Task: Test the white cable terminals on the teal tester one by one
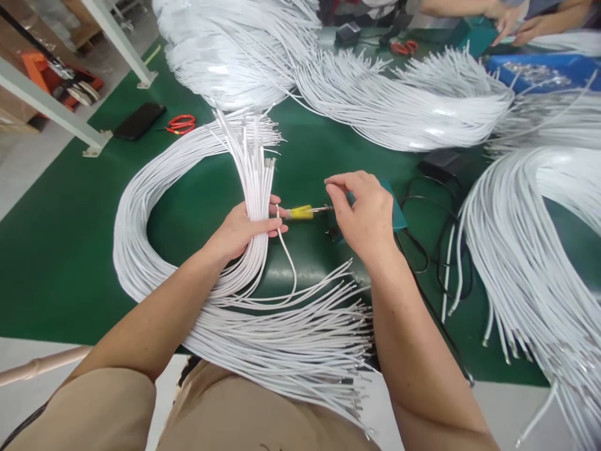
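Observation:
My left hand (244,228) is wrapped round a bundle of white cables (256,188), whose ends stick up above it. One loose cable (287,254) hangs by its fingertips. Just right of those fingertips lies a yellow-handled tool (301,213) with a thin metal shaft, its tip reaching towards a teal box (397,210). My right hand (359,210) is held in front of that box, thumb and forefinger curled close together; whether something small is between them cannot be made out. More white cables (282,332) spread below both hands, across the table's front edge.
The green table (56,275) bears red scissors (181,124), a black phone-like object (141,121), large cable coils (239,56) behind and more cables (526,250) at right. Black cords (439,250) run beside the teal box. A blue tray (544,72) and another person's hands (521,25) are at the back right.

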Demonstrator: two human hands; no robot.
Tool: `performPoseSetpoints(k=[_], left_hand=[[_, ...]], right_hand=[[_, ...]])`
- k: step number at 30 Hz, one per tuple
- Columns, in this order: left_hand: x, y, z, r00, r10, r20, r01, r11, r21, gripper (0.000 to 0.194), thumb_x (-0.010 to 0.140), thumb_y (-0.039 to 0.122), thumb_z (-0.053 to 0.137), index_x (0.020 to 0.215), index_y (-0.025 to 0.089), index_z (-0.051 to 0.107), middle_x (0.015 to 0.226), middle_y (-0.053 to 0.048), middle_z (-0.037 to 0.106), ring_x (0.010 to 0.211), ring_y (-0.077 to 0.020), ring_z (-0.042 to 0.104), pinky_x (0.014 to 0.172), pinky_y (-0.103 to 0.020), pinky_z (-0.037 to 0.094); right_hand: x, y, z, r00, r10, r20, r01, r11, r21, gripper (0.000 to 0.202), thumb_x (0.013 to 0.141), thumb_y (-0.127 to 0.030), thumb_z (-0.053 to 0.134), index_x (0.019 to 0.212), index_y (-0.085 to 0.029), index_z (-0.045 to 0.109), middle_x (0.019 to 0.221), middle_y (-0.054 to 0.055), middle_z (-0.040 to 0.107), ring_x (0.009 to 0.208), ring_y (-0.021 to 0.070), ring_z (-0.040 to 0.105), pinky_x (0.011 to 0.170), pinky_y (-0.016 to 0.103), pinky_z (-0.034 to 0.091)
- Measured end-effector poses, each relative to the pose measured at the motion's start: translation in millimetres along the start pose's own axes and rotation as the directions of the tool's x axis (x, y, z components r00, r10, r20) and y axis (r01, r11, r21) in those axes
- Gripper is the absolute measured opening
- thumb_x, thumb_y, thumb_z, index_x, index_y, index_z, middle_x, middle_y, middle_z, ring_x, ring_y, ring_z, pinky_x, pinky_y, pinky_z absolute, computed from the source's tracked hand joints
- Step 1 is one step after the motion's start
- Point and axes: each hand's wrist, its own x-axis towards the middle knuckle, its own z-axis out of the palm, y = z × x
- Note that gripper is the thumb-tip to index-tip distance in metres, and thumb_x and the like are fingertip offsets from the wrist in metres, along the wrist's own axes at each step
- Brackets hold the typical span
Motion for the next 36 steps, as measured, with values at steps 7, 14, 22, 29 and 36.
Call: performPoseSetpoints(k=[7,14,22,29,36], left_hand=[[-10.8,3.7,9.6,0.997,-0.052,0.050,0.047,0.994,0.100,0.048,0.059,0.020,0.083,0.101,0.017,0.060,0.085,-0.004,0.073,0.079,-0.0186,0.072,0.064,-0.022,0.054],[-12.2,1.1,12.4,0.990,-0.067,0.120,0.050,0.988,0.144,0.038,0.065,0.027,0.080,0.095,0.017,0.058,0.107,-0.008,0.072,0.095,-0.0201,0.069,0.067,-0.022,0.054],[-11.7,-4.0,13.6,0.989,-0.064,0.133,0.044,0.988,0.148,0.036,0.065,0.028,0.080,0.093,0.015,0.059,0.091,-0.007,0.073,0.081,-0.0174,0.070,0.070,-0.026,0.054],[-12.5,-5.1,16.0,0.986,-0.053,0.158,0.033,0.991,0.129,0.035,0.066,0.027,0.080,0.091,0.015,0.058,0.089,-0.007,0.073,0.079,-0.0162,0.070,0.070,-0.025,0.053],[-16.6,-5.6,20.2,0.976,-0.028,0.215,-0.006,0.988,0.153,0.033,0.067,0.028,0.078,0.091,0.013,0.061,0.093,-0.010,0.073,0.082,-0.0184,0.069,0.071,-0.028,0.053]], right_hand=[[2.1,4.0,-21.3,0.982,0.132,0.133,-0.153,0.976,0.156,0.024,0.088,-0.025,0.047,0.081,-0.016,0.068,0.073,0.001,0.063,0.069,0.0131,0.053,0.070,0.028,0.038],[-23.7,-2.7,-48.5,0.864,0.066,0.500,-0.098,0.994,0.039,0.018,0.081,-0.016,0.055,0.071,-0.019,0.070,0.067,0.001,0.063,0.062,0.0126,0.053,0.062,0.027,0.037],[-77.9,20.7,-62.9,0.736,0.143,0.662,-0.057,0.987,-0.149,0.032,0.090,-0.014,0.041,0.098,-0.020,0.072,0.104,0.007,0.070,0.091,0.0191,0.062,0.069,0.027,0.041],[-89.8,21.7,-58.0,0.698,0.114,0.707,0.014,0.985,-0.173,0.024,0.085,-0.014,0.050,0.091,-0.021,0.072,0.100,0.005,0.070,0.090,0.0188,0.061,0.075,0.028,0.041],[-78.3,13.9,-59.3,0.795,0.118,0.595,-0.044,0.990,-0.137,0.018,0.086,-0.013,0.048,0.082,-0.018,0.066,0.091,0.004,0.069,0.079,0.0156,0.059,0.067,0.025,0.038]])
